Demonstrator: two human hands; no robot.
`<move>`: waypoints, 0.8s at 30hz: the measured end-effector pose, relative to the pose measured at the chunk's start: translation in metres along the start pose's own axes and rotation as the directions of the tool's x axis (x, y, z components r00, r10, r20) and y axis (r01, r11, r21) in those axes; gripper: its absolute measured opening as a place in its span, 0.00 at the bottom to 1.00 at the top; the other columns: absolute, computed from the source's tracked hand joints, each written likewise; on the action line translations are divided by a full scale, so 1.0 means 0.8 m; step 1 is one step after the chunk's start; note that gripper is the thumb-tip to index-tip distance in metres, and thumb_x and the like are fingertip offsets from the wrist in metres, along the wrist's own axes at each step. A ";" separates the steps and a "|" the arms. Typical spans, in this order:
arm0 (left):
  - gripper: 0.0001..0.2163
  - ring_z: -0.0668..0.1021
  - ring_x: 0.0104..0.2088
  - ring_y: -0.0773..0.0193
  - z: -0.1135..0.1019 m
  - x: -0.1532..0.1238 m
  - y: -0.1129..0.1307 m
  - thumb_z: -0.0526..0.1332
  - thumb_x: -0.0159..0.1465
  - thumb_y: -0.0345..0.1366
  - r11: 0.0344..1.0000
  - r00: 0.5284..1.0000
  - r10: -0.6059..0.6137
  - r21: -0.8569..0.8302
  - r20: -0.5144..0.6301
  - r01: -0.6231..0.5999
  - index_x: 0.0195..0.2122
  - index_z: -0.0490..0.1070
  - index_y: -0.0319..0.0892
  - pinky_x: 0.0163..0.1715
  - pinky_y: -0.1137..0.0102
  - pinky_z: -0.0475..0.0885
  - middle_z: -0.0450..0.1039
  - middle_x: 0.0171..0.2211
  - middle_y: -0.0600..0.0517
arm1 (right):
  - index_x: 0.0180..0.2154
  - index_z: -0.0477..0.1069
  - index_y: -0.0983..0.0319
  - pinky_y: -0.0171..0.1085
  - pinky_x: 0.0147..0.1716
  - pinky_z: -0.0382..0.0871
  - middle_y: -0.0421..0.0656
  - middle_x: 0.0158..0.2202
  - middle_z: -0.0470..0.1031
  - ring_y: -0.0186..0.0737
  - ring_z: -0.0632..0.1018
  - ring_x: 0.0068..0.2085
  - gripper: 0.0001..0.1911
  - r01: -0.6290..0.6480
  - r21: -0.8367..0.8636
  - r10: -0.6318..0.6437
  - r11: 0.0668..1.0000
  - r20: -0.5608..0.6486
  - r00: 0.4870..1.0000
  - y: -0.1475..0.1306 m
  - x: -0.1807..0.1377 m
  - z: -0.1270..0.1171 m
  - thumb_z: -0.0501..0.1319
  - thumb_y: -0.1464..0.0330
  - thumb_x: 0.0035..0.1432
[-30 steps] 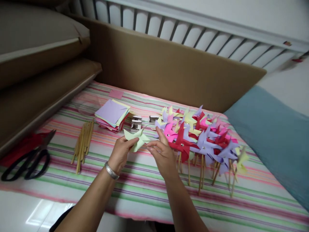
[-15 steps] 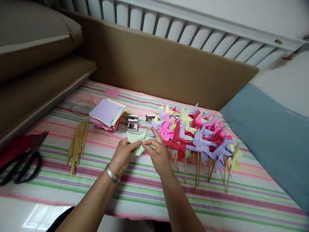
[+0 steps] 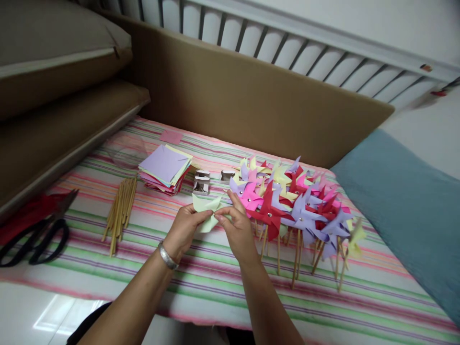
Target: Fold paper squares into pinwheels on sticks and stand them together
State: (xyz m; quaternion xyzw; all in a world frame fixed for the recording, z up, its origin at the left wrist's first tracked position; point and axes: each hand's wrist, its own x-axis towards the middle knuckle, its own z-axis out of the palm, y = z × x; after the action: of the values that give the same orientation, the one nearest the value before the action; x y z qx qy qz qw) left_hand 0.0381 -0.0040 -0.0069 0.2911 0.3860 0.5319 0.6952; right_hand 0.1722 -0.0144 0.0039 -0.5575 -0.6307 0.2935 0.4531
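A pale green paper piece [image 3: 205, 206], partly folded into a pinwheel shape, is held above the striped cloth [image 3: 215, 278]. My left hand [image 3: 183, 230], with a silver bracelet on the wrist, pinches its left side. From the right, my right hand [image 3: 237, 229] pinches the paper's flaps together near the middle. Just right of my hands lies a heap of finished paper pinwheels [image 3: 291, 201] in red, pink, purple and yellow on wooden sticks.
A stack of coloured paper squares [image 3: 165, 167] lies behind my hands, with small metal boxes of pins [image 3: 201, 184] beside it. Loose wooden sticks [image 3: 120, 213] lie to the left. Black scissors [image 3: 32, 237] sit at far left. A brown cardboard wall [image 3: 251, 100] and teal cushion [image 3: 406, 201] border the cloth.
My two hands have drawn closer together on the green paper, and its flaps are folded further toward the middle. The view shifted slightly.
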 end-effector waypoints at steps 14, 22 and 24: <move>0.13 0.77 0.32 0.61 0.001 0.001 -0.005 0.69 0.47 0.35 0.994 0.998 0.049 0.103 -0.030 -0.046 0.34 0.77 0.38 0.33 0.70 0.69 0.79 0.31 0.48 | 0.27 0.74 0.59 0.50 0.60 0.45 0.45 0.60 0.61 0.47 0.57 0.62 0.03 -0.088 0.101 0.085 0.991 0.032 0.996 0.005 0.001 0.001 0.62 0.67 0.49; 0.13 0.77 0.31 0.61 0.001 0.000 -0.003 0.69 0.46 0.35 0.985 0.997 0.071 0.157 -0.019 -0.067 0.34 0.78 0.38 0.31 0.70 0.68 0.79 0.29 0.49 | 0.27 0.73 0.60 0.46 0.51 0.61 0.45 0.42 0.75 0.46 0.72 0.49 0.05 -0.156 0.244 0.149 0.957 0.046 0.988 0.010 0.002 0.005 0.63 0.66 0.47; 0.12 0.77 0.31 0.61 0.001 -0.001 -0.003 0.69 0.47 0.35 0.986 0.998 0.064 0.152 -0.015 -0.061 0.34 0.78 0.38 0.31 0.70 0.68 0.79 0.30 0.49 | 0.27 0.73 0.60 0.43 0.45 0.65 0.43 0.36 0.76 0.43 0.74 0.42 0.05 -0.169 0.270 0.159 0.948 0.060 0.985 0.010 0.001 0.005 0.62 0.65 0.47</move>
State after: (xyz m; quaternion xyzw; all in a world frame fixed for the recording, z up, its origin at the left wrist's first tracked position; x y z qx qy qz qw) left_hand 0.0398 -0.0052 -0.0087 0.3498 0.4230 0.5253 0.6503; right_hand 0.1718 -0.0113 -0.0046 -0.5341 -0.5438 0.4252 0.4881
